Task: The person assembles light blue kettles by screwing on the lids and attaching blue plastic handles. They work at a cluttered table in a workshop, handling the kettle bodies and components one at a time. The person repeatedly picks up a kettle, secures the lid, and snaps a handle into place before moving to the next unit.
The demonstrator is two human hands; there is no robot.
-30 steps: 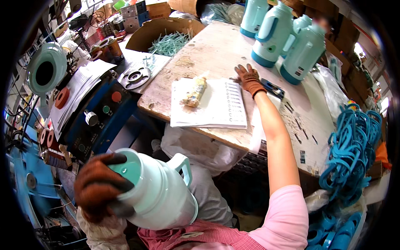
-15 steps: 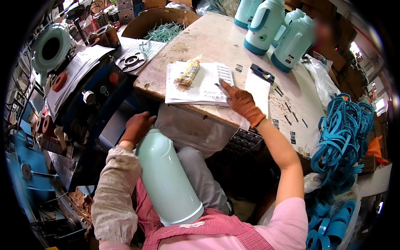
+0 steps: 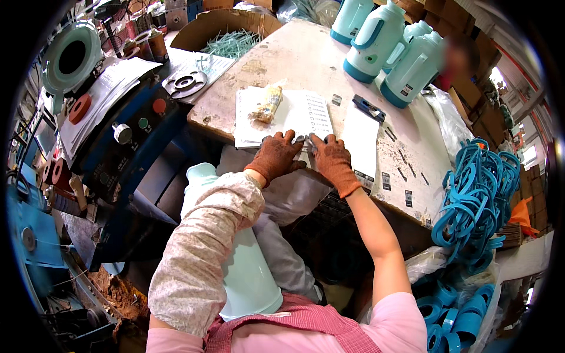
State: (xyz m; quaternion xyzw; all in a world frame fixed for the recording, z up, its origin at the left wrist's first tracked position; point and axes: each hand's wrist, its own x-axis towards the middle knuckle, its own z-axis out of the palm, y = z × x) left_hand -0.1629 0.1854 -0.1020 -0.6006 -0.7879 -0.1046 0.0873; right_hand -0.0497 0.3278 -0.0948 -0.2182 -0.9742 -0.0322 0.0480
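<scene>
My left hand [image 3: 275,156], in a brown work glove with dark fingertips, rests at the near edge of a stack of printed label sheets [image 3: 282,113]. Its fingers are spread. Close beside it, my right hand [image 3: 333,162], gloved alike, touches the near right corner of the stack with its fingers apart. Nothing shows clearly in either hand; a small label between the fingertips could be hidden. A pale green thermos casing [image 3: 250,276] leans across my lap, partly covered by my left sleeve. A small clear-wrapped packet [image 3: 268,106] lies on the sheets.
Several pale green thermos flasks [image 3: 374,44] stand at the table's far right. A dark stapler-like tool [image 3: 369,108] lies near a white sheet. Blue straps [image 3: 479,200] hang at right. A control panel [image 3: 129,138] is at left; behind it stands a carton of strips [image 3: 232,35].
My left hand has left the casing's top and come right to the sheets. My right hand has drawn back to the stack's near corner. The casing has shifted slightly.
</scene>
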